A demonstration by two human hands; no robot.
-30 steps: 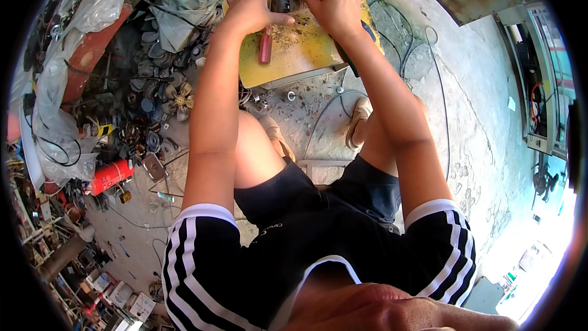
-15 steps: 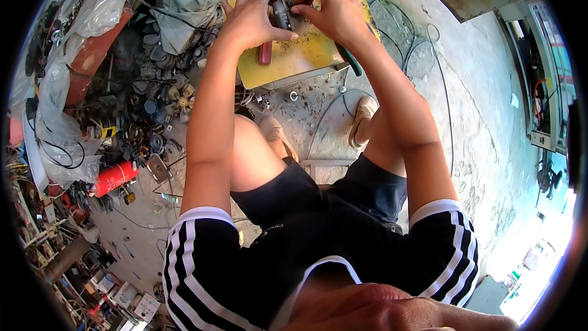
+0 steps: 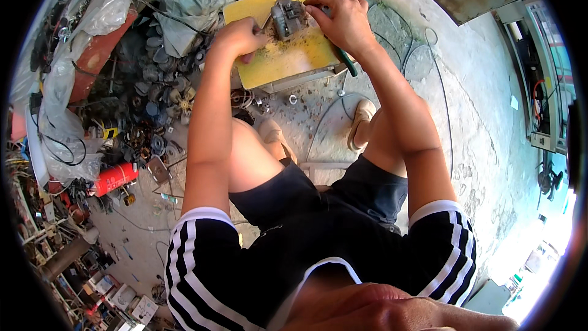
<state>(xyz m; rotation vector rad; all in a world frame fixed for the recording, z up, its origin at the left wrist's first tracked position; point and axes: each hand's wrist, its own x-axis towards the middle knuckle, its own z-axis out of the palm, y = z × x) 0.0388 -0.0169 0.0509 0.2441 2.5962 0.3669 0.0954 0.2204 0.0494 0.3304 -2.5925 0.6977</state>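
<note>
A dark grey, blocky metal part (image 3: pixel 288 18) sits on the yellow board (image 3: pixel 288 60) in front of me. My left hand (image 3: pixel 239 38) is beside it on the left, fingers curled round a red-handled tool (image 3: pixel 247 58); most of that tool is hidden by the hand. At the right edge of the metal part is my right hand (image 3: pixel 343 15), thumb and fingertips drawn together. Whether anything lies in that pinch is too small to tell. A green-handled tool (image 3: pixel 346 61) rests at the board's right edge, below my right wrist.
Scrap metal parts (image 3: pixel 165 95) are heaped on the floor left of the board, with plastic bags (image 3: pixel 190 9) behind. A red cylinder (image 3: pixel 116 178) lies farther left. Black cable (image 3: pixel 438 67) trails over the concrete at right. A metal ring (image 3: pixel 293 99) lies before the board.
My left hand has let go of the metal part, moved left and down, and closed round the red-handled tool. The part stands on the board, now uncovered. My right hand has shifted slightly right.
</note>
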